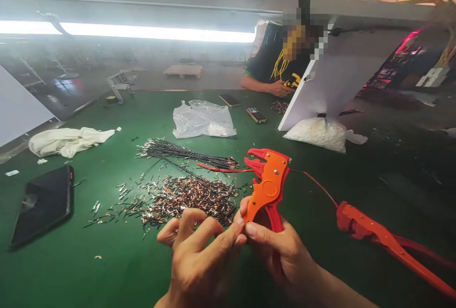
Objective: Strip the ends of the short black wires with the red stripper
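Observation:
My right hand [285,251] is closed around the handles of an orange and red wire stripper [268,182], its jaws pointing up and left. Bent fingers of my left hand [203,251] are beside it, with the index fingertip and thumb together at the lower handle, against my right thumb. Anything small between those fingertips is hidden. Beyond my hands lies a heap of short black wire offcuts with copper-coloured ends [192,198]. Behind the heap rests a bundle of long black wires [185,152]. A thin reddish strand [224,170] shows left of the stripper.
A second red-orange hand tool [384,236] lies at right. At left are a dark phone [42,206] and white cloth [67,141]. A clear plastic bag [203,120], two phones and a filled white bag [317,132] sit farther back. Another person [270,68] works across the table.

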A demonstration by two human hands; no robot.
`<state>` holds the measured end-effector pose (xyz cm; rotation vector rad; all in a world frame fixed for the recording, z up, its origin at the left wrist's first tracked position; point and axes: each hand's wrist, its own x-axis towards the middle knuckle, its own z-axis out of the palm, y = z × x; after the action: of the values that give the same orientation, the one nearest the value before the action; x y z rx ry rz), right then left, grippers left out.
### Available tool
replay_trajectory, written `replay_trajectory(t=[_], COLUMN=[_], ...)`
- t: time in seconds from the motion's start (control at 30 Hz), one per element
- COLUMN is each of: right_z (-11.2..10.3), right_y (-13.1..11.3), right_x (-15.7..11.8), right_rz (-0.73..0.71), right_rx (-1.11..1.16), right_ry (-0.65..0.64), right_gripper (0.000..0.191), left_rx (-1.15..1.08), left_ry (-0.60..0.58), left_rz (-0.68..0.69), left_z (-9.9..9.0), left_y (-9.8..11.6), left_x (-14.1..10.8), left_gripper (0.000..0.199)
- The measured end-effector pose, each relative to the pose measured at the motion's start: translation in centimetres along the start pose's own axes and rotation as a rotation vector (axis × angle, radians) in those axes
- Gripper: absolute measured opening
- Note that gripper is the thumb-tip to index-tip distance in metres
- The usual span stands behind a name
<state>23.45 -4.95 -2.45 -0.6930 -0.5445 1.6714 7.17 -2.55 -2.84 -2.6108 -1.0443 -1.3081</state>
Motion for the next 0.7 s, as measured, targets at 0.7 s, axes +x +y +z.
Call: replay_trajectory(t=[0.7], right_z=[-0.2], right_y=[-0.3], right_x=[0.5], right_rz=[-0.055], right_rx=[-0.27], right_ry=[0.07], right_gripper=[0.038], left_rx=[-0.626], left_ry=[-0.272], left_rz=[-0.38], left_z=[0.4], left_y=[0.6], left_x=[0.2], left_gripper=[0.012])
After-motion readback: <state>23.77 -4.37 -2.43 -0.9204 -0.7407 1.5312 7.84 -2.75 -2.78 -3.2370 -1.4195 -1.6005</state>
